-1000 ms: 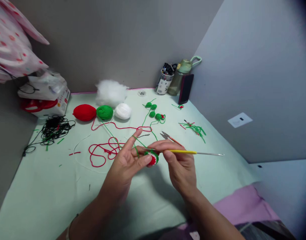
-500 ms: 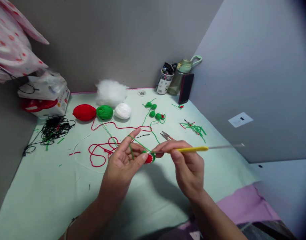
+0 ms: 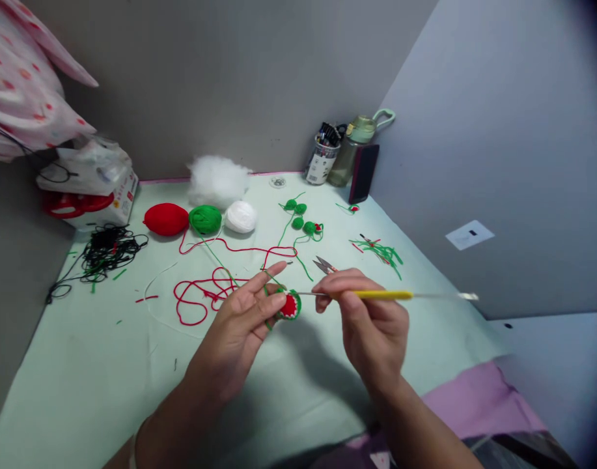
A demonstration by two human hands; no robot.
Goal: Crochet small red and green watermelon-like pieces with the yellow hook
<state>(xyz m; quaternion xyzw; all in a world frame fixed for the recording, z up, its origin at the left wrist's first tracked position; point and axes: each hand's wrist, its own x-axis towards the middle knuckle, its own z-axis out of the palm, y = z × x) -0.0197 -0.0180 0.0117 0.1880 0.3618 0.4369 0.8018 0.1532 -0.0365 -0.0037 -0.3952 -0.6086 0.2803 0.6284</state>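
My left hand (image 3: 252, 312) pinches a small round crochet piece (image 3: 290, 305), red in the middle with a white ring and a green edge. Green yarn runs over my raised left index finger. In my right hand (image 3: 369, 312) is a crochet hook (image 3: 383, 295) with a yellow grip, held like a pen. Its thin metal shaft points left, and the tip reaches the top edge of the crochet piece. Just beyond my right hand lie small scissors (image 3: 323, 264), partly hidden by the fingers. Loose red yarn (image 3: 191, 303) is looped on the table left of my left hand.
Red (image 3: 166, 219), green (image 3: 205, 219) and white yarn balls (image 3: 240, 217) sit before white stuffing (image 3: 219, 181). Black yarn (image 3: 107, 254) lies left. Green crocheted pieces (image 3: 298, 223), yarn scraps (image 3: 379, 249), a pen cup (image 3: 321, 161), a bottle (image 3: 344, 159) and a phone (image 3: 363, 173) are behind.
My left hand has tilted, turning the crochet piece's red face more into view and lowering the index finger. My right hand has shifted slightly right with the hook.
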